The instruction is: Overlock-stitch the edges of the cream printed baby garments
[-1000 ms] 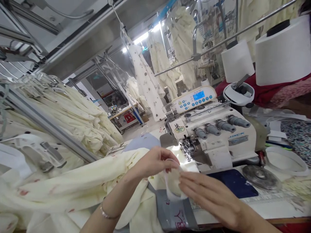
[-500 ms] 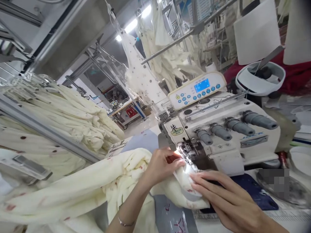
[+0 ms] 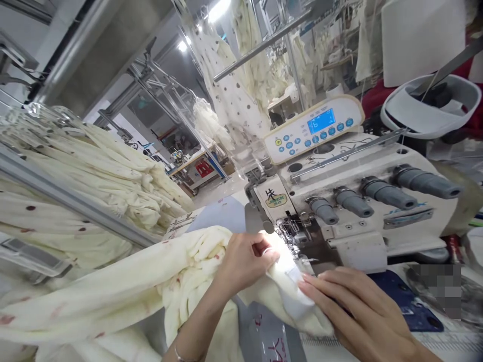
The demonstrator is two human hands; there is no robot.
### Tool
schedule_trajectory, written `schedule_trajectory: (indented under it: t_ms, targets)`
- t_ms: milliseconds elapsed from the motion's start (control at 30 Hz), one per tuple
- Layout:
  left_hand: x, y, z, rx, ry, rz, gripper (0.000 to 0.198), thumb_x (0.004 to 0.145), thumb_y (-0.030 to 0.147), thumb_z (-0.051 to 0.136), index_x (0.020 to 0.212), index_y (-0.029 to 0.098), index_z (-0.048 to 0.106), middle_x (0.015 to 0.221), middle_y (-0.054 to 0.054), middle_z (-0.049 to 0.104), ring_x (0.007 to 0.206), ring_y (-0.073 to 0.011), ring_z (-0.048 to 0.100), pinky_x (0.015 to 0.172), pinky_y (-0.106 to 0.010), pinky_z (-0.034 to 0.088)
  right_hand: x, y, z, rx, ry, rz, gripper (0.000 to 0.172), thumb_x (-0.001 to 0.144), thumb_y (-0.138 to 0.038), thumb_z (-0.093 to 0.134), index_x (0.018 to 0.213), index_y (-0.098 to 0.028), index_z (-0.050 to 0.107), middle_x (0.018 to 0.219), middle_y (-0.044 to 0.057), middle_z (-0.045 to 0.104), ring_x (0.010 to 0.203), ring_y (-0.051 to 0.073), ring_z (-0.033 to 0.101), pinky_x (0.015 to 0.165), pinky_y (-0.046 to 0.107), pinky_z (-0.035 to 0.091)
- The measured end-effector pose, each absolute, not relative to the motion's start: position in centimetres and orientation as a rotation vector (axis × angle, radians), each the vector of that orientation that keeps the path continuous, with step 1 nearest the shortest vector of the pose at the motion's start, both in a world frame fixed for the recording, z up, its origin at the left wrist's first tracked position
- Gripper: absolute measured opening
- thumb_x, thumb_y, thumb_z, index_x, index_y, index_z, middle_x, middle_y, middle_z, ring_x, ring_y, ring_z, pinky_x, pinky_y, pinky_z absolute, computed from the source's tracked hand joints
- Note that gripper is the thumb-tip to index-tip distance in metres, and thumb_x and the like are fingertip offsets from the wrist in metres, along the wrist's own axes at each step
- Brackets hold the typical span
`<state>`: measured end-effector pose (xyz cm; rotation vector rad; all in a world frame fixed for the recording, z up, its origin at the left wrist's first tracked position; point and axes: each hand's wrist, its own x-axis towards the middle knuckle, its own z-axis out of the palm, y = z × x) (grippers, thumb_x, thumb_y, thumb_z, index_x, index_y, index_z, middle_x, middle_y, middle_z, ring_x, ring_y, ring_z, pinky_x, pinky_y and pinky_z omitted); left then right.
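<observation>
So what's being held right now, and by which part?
Left hand pinches the cream garment at its edge beside the overlock machine; right hand lies flat on that edge, grip unclear.

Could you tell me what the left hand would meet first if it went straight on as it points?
Most likely the presser foot of the sewing machine, just beyond the cloth that the left hand pinches.

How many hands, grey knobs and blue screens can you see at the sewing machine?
Hands: 2 (left hand pinching the cream cloth, right hand flat on it)
Grey knobs on the sewing machine: 4
Blue screen: 1
Total: 7
</observation>
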<state>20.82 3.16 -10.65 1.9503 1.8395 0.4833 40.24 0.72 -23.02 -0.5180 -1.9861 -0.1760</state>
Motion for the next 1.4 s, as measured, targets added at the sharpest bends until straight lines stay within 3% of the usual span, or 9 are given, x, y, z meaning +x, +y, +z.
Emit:
schedule_trajectory:
  t_ms: [267,600,767,867,967,1100,1200,1267,1400]
  targets:
    - [21.5,6.5,-11.6,1.923,1.865,0.56,0.043,0.069,0.033,0.062,0.051,0.019,0.025,0.051,0.006,0.022,0.05,-0.0063,0.02,0.046,-0.022,0.014,38.5,0.4,-21.5,-0.678,-1.888,-0.27,0.034,0.087,0.001,0.038,0.115,-0.004,0.057,0.109,0.013,0.061,0.101,0.025,0.054,0.089,0.043,0.044]
    - [21.2,6.4,-12.2,2.028,1.669,0.655,0.032,0.074,0.024,0.054,0.057,0.019,0.027,0.054,0.006,0.021,0.051,-0.0064,0.02,0.047,-0.022,0.014,38.9,0.5,-21.8,-0.634,-2.002,-0.208,0.05,0.081,0.006,0.031,0.124,-0.008,0.052,0.118,0.011,0.057,0.112,0.021,0.048,0.094,0.035,0.046]
    - [19.2,6.2,-11.2,2.045,1.498,0.668,0.025,0.079,0.034,0.055,0.065,0.016,0.045,0.061,0.003,0.044,0.057,-0.0096,0.04,0.052,-0.02,0.03,39.4,1.1,-20.8,-0.548,-1.993,-0.132,0.047,0.08,0.002,0.038,0.124,-0.007,0.052,0.116,0.014,0.055,0.109,0.022,0.049,0.092,0.038,0.046]
    - [17.5,4.9,-10.6,2.107,1.302,0.61,0.025,0.088,0.036,0.045,0.091,0.014,0.057,0.085,-0.005,0.059,0.078,-0.0156,0.054,0.069,-0.026,0.043,39.3,1.5,-20.8,-0.51,-1.956,-0.089,0.046,0.08,0.001,0.041,0.125,-0.007,0.051,0.115,0.014,0.054,0.106,0.023,0.049,0.09,0.039,0.047]
    - [16.9,2.9,-10.0,2.387,1.269,0.486,0.03,0.087,0.026,0.05,0.115,0.015,0.052,0.106,-0.01,0.059,0.098,-0.0204,0.054,0.085,-0.034,0.043,39.0,1.5,-21.0,-0.462,-1.88,0.041,0.04,0.082,0.001,0.042,0.12,-0.009,0.052,0.111,0.013,0.054,0.107,0.022,0.049,0.092,0.038,0.046]
    - [18.6,0.8,-7.7,2.817,1.236,0.072,0.015,0.076,0.012,0.051,0.087,0.018,0.06,0.084,-0.005,0.06,0.085,-0.0202,0.053,0.083,-0.038,0.041,38.7,1.2,-21.3,-0.51,-1.832,0.257,0.024,0.087,-0.01,0.045,0.11,-0.014,0.052,0.111,0.012,0.055,0.113,0.021,0.048,0.094,0.029,0.048]
    - [19.9,0.3,-5.4,2.744,0.842,-0.016,0.014,0.066,0.01,0.057,0.076,0.019,0.058,0.089,-0.002,0.061,0.088,-0.017,0.056,0.092,-0.035,0.04,38.8,1.3,-22.1,-0.517,-1.821,0.227,0.027,0.088,-0.015,0.047,0.115,-0.015,0.05,0.115,0.011,0.054,0.114,0.019,0.051,0.093,0.023,0.049]
    - [20.3,0.3,-4.6,2.561,0.641,-0.01,0.007,0.071,0.015,0.059,0.072,0.019,0.053,0.09,-0.002,0.064,0.089,-0.0147,0.059,0.095,-0.029,0.041,38.8,1.6,-22.7,-0.503,-1.833,0.182,0.031,0.088,-0.018,0.049,0.118,-0.015,0.049,0.118,0.012,0.053,0.114,0.019,0.051,0.094,0.022,0.049]
    - [19.9,1.0,-5.2,2.544,0.728,-0.1,0.007,0.081,0.021,0.056,0.076,0.019,0.054,0.068,0.0,0.061,0.067,-0.0119,0.058,0.074,-0.024,0.047,38.8,1.8,-22.9,-0.515,-1.856,0.18,0.032,0.087,-0.022,0.052,0.118,-0.018,0.048,0.12,0.01,0.053,0.116,0.019,0.05,0.097,0.024,0.047]
